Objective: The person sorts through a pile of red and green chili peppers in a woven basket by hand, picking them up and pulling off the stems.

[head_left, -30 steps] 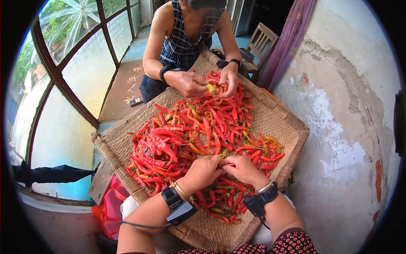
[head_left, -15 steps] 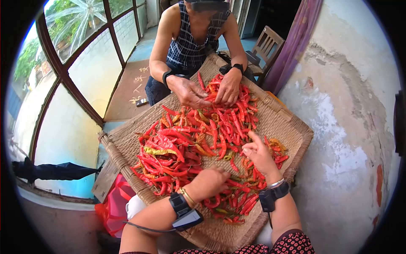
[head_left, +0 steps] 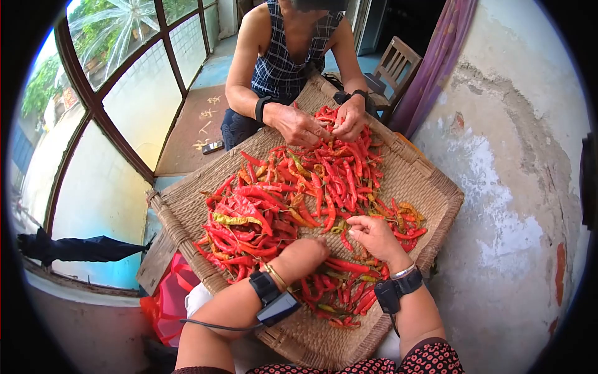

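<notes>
A heap of red chillies [head_left: 293,199], with a few yellow and green ones mixed in, lies on a woven straw tray [head_left: 411,181]. My left hand [head_left: 304,252] rests knuckles-up on the near side of the heap, its fingers curled down among the chillies and hidden. My right hand [head_left: 375,237] sits just to its right, low over the heap. Its fingers are loosely bent and the tips touch the chillies; I see nothing held in it. Both my wrists wear black bands.
Across the tray another person sits with both hands [head_left: 324,124] in the far end of the heap. A wooden chair [head_left: 389,68] stands behind, a rough plaster wall on the right, a big window [head_left: 124,93] on the left, and a red bag [head_left: 168,293] below the tray.
My hands were together over one chilli, then parted. My right hand lifted, then dropped back onto the heap; my left hand sank into the chillies. The other person's hands shifted slightly.
</notes>
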The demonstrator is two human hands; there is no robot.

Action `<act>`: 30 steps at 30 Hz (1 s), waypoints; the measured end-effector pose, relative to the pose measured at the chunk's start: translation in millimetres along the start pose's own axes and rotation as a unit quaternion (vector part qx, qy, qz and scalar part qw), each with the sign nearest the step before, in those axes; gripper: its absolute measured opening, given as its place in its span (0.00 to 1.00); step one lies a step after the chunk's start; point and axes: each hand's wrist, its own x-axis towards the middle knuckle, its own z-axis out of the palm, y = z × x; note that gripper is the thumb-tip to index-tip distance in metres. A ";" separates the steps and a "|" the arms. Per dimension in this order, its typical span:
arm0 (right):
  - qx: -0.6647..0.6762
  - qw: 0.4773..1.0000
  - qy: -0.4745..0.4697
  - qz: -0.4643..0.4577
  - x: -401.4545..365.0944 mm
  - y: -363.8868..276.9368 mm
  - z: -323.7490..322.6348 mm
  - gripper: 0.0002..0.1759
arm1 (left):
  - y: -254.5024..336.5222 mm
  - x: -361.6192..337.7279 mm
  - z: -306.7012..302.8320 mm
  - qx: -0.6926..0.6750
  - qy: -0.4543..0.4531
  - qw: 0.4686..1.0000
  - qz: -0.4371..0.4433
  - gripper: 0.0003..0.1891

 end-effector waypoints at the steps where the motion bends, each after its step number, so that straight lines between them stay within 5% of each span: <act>1: 0.001 1.000 0.000 0.000 -0.5 -1.1 -0.4 0.18 | -9.0 1.2 4.0 -0.011 0.040 0.999 -0.019 0.03; 4: -0.007 0.999 -0.031 0.026 -1.1 -1.9 2.7 0.19 | -15.0 4.2 -8.9 -0.025 0.117 0.991 -0.055 0.04; 6: -0.174 0.970 -0.007 -0.167 -0.2 4.5 9.0 0.20 | -16.5 6.9 -10.2 -0.172 0.244 0.954 -0.032 0.06; 8: -0.177 0.963 0.003 -0.202 -3.6 1.6 12.0 0.21 | -8.5 8.9 -14.6 -0.283 0.239 0.928 -0.031 0.06; 12: -0.201 0.960 -0.077 -0.180 -3.1 3.7 9.3 0.15 | 4.7 7.8 -23.6 -0.469 0.208 0.857 -0.058 0.07; 14: -0.047 0.989 -0.136 0.045 -6.3 -6.1 7.0 0.12 | 3.4 8.3 -23.9 -0.465 0.221 0.856 -0.054 0.08; 17: -0.045 0.988 -0.101 0.108 -3.1 -10.8 -3.8 0.13 | 3.2 3.0 -27.3 -0.360 0.322 0.871 -0.086 0.08; 19: 0.048 0.996 -0.020 0.071 2.2 0.8 -7.6 0.14 | 2.8 -6.5 -28.5 -0.170 0.204 0.951 -0.159 0.10; 21: 0.139 0.988 0.061 0.032 5.7 5.9 -3.5 0.16 | 8.5 -15.2 -27.7 -0.088 0.128 0.977 -0.145 0.11; 23: 0.146 0.945 0.252 -0.149 10.4 4.1 4.7 0.20 | 11.0 -23.0 -17.1 -0.001 0.060 0.991 -0.119 0.11; 27: -0.097 0.986 0.116 -0.073 3.2 9.0 -0.9 0.17 | 14.9 -24.9 -20.9 0.033 0.018 0.991 -0.127 0.10; 30: -0.084 0.991 0.035 -0.101 -1.9 7.0 13.3 0.16 | 15.8 -28.8 -28.3 0.084 0.062 0.979 -0.176 0.08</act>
